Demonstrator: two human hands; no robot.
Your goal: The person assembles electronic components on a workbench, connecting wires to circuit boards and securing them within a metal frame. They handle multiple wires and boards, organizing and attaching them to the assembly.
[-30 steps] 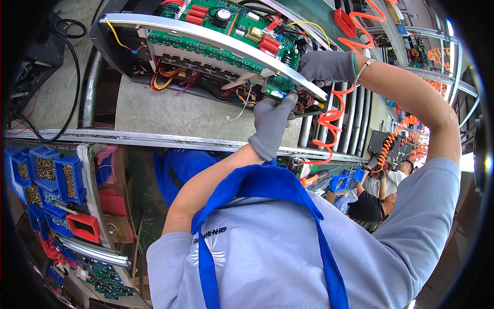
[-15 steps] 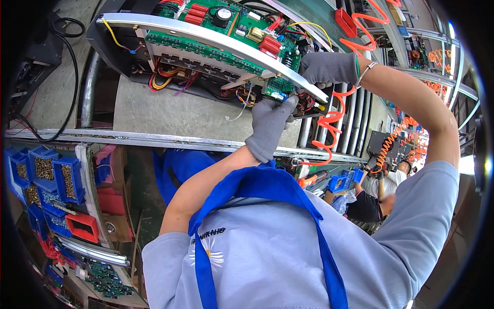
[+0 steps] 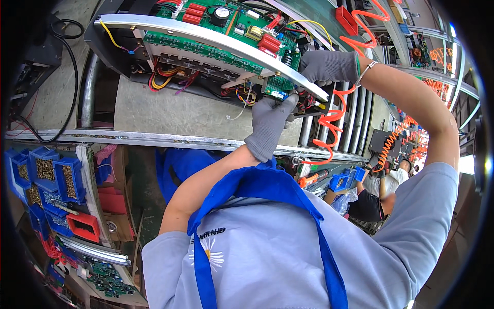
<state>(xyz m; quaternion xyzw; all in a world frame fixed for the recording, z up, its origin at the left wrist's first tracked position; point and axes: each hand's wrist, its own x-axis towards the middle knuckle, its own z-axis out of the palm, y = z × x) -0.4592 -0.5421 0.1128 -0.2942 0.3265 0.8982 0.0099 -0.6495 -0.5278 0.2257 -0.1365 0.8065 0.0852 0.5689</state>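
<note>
At an open chassis (image 3: 110, 59) sitting on a gray worktop (image 3: 170, 110), you are holding your gloved left hand (image 3: 269, 121) thumb-up at the edge of a small green board (image 3: 279, 84) inside, while your right hand (image 3: 329, 67), elbow bent, is curling beyond the silver rail (image 3: 231, 43); hidden fingertips are leaving either pinch impossible to tell.

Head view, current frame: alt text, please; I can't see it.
A person's gray-gloved left hand reaches to a small green circuit board at the right end of an opened dark chassis, while the right hand is on the silver rail's far side. Blue bins sit at left.
</note>
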